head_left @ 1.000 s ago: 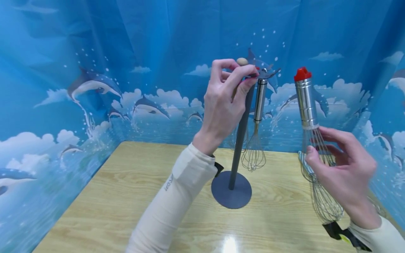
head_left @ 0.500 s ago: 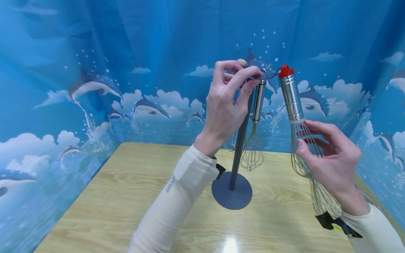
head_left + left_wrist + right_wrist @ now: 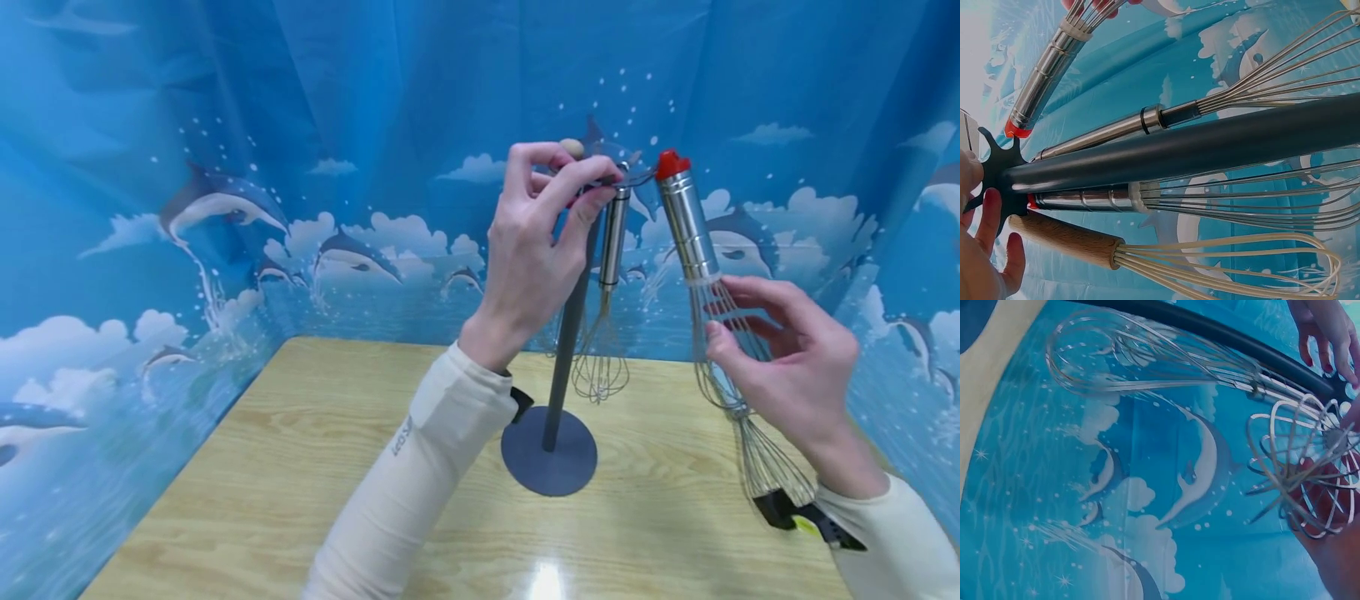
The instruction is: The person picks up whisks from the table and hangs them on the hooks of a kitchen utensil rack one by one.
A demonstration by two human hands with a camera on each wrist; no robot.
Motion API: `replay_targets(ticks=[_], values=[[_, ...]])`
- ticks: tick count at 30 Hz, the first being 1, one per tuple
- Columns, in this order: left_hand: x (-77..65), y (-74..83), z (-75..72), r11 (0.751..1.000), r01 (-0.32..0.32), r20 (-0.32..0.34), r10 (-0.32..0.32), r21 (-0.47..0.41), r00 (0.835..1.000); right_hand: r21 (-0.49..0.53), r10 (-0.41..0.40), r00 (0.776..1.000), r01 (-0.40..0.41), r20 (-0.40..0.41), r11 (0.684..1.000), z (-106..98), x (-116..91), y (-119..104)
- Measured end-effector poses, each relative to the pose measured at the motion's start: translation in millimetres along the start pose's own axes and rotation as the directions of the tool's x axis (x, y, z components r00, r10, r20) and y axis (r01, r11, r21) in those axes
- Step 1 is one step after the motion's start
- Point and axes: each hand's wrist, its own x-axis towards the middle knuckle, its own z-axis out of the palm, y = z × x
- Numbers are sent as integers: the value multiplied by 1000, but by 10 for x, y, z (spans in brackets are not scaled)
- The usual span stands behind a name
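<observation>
my right hand pinching a red-capped steel whisk, left hand pinching a dark round-based stand, blurred lettering on cream sleeve

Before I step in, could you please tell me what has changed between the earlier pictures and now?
The right hand has carried the red-capped whisk leftward and slightly up, bringing its cap to a prong's tip on the stand. No new grasp or release. The left hand stays at the stand's top, and the slim metal whisk hanging there is as it was.
</observation>
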Motion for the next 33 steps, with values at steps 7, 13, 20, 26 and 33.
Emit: replay_targets(ticks=[7,13,20,26,33], values=[[2,2,4,1000,2,3,-2,8,1000,-21,47,997,-46,53,999,-83,39,-20],[6,2,12,1000,-5,13,5,9,1000,-85,87,992,-80,86,993,-150,83,-58],[8,-2,17,1000,-12,16,11,22,1000,-136,152,976,-131,159,982,-125,27,-97],[10,-14,19,998,-38,26,37,43,999,-90,157,974,-144,165,986,51,-72,-90],[4,-49,12,996,-70,22,69,49,997,-6,161,967,-163,195,987,294,-167,-89]])
